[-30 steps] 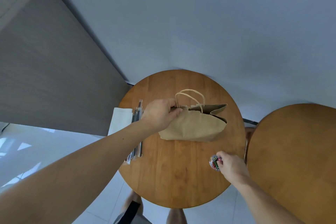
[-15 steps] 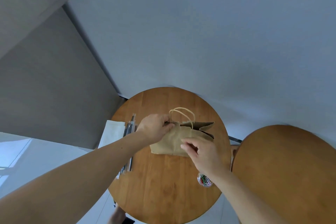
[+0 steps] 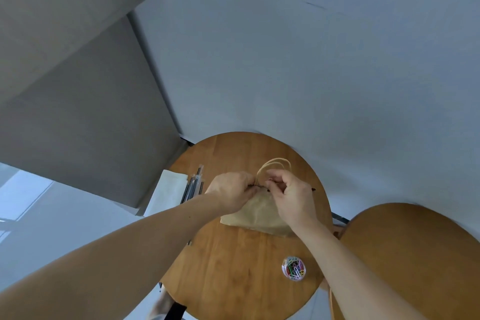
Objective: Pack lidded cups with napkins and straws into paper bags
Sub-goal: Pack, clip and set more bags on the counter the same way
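- The brown paper bag (image 3: 255, 214) stands on the round wooden table (image 3: 233, 267), a little far of its centre, with its mouth pressed flat and its twine handles (image 3: 272, 166) looping up on the far side.
- The left hand (image 3: 232, 193) pinches the bag's top edge from the left, fingers curled tight on the paper.
- The right hand (image 3: 292, 196) meets it from the right, thumb and forefinger pinched together at the same edge just below the handles; whatever small thing they hold is too small to tell.
- The two hands nearly touch over the bag's mouth.
- Left of the bag lie wrapped straws (image 3: 192, 187), and beyond them a stack of white napkins (image 3: 166, 193) at the table's left rim.
- A clear tub of coloured paper clips (image 3: 293, 268) sits near and right, well apart from the bag.
- A second round table (image 3: 415, 254) stands to the right; a pale wall rises behind.
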The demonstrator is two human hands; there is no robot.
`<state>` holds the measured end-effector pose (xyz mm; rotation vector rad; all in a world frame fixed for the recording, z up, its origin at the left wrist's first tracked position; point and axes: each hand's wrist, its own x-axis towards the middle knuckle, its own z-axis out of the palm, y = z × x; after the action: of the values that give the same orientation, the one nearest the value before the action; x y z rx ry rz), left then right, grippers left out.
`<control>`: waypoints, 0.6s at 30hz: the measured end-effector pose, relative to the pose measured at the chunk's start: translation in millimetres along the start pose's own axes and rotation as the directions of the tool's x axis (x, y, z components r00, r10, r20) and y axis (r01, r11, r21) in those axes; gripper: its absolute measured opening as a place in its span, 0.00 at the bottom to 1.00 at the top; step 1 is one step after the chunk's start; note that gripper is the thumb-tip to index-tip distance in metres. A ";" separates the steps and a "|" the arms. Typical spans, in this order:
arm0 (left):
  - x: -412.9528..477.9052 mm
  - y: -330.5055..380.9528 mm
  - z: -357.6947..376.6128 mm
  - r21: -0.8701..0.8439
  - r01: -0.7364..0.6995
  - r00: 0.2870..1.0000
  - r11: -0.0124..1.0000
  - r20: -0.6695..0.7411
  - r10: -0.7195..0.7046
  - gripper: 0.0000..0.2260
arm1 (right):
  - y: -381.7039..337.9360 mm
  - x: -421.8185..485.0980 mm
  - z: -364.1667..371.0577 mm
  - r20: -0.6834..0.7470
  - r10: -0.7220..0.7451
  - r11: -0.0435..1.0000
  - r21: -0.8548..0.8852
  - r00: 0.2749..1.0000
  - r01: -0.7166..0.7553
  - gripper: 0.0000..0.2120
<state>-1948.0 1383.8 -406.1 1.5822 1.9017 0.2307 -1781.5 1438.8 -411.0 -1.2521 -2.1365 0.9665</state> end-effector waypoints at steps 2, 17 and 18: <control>-0.1 0.4 2.2 0.018 -0.012 1.000 1.000 -0.023 0.013 0.11 | 0.1 3.0 -2.3 0.049 -0.006 0.999 -0.051 0.999 0.008 0.08; 2.8 -10.3 10.5 0.018 -0.047 0.994 0.999 -0.101 0.049 0.07 | 0.1 19.5 -7.6 0.164 -0.007 0.991 -0.133 0.986 0.029 0.07; 2.5 -10.1 10.5 0.017 -0.047 0.994 0.999 -0.100 0.049 0.08 | 0.8 19.1 -6.8 0.187 -0.015 0.987 -0.156 0.982 0.045 0.08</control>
<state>-1950.3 1380.8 -420.4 1.6554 1.9464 0.3227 -1785.3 1458.1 -406.3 -1.2421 -2.4113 0.9479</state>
